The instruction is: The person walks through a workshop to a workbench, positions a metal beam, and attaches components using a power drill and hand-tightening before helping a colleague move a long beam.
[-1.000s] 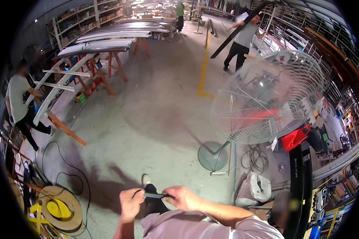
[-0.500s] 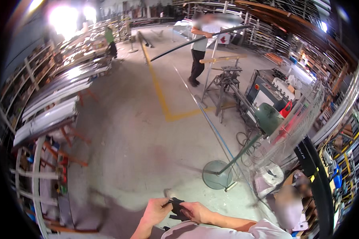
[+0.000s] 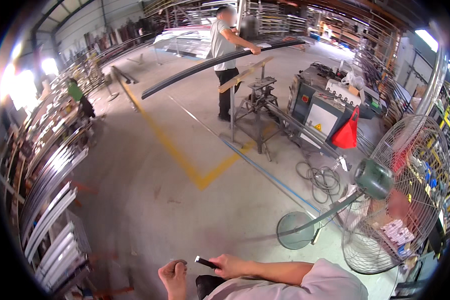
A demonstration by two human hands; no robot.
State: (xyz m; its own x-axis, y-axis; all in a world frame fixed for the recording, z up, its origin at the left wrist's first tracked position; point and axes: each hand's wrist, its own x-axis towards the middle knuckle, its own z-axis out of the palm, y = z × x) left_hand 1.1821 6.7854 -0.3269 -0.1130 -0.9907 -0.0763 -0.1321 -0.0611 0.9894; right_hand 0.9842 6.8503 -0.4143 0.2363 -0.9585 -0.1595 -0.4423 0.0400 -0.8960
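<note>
My right hand [image 3: 231, 266] is closed around a short black stick-like object [image 3: 206, 262] with a pale, whitish end that points toward my other hand. Its exact kind does not show. Just to the left, my left hand [image 3: 173, 281] is curled, thumb against fingers. A small dark bit seems to show at its fingertips, too small to name. The two hands are apart, low in front of my body, with the pale end in the gap between them.
A large green stand fan [image 3: 374, 179] leans at the right, its round base [image 3: 296, 231] on the floor. Beyond stand a grey machine [image 3: 319, 112] with a red bag [image 3: 347, 131] and a metal stand [image 3: 262, 92]. A co-worker [image 3: 224, 45] carries a long dark profile [image 3: 195, 69]. Racked profiles [image 3: 50, 225] line the left.
My hands, earlier together at a black item, have separated; the pale-ended black object now shows in the right. My view has shifted. The co-worker's long profile is held at a different angle.
</note>
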